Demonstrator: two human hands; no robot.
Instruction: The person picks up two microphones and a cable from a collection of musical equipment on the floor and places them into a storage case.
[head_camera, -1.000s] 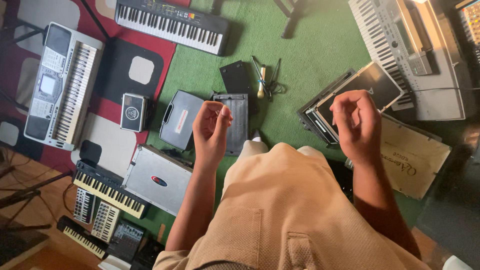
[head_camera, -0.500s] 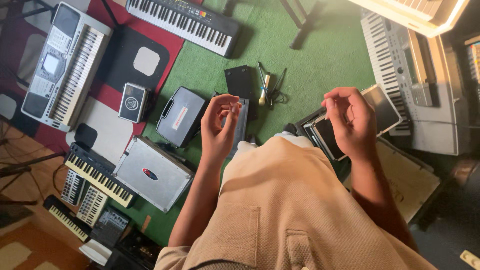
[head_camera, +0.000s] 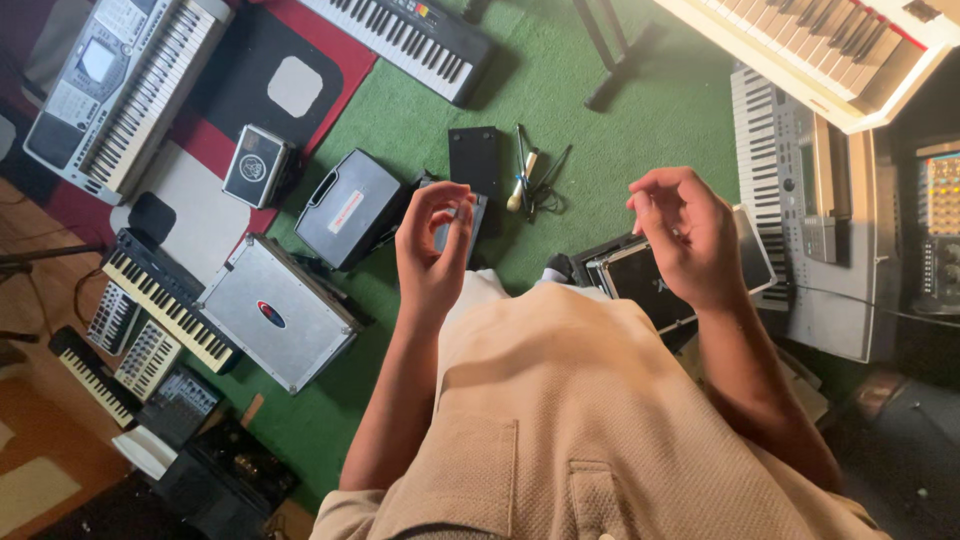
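While both hands hang empty, left hand (head_camera: 432, 245) fingers curl inward.

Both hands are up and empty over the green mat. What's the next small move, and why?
Probably lower the left hand toward the small grey case just beyond its fingertips. Both it and the right hand appear empty with fingers curled, and that case lies nearest.

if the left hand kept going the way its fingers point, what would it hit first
Probably the small grey flat box on the green carpet: the left hand has its fingertips curled up over it. The hand is raised above the floor, so depth is unclear; the black flat box lies just beyond.
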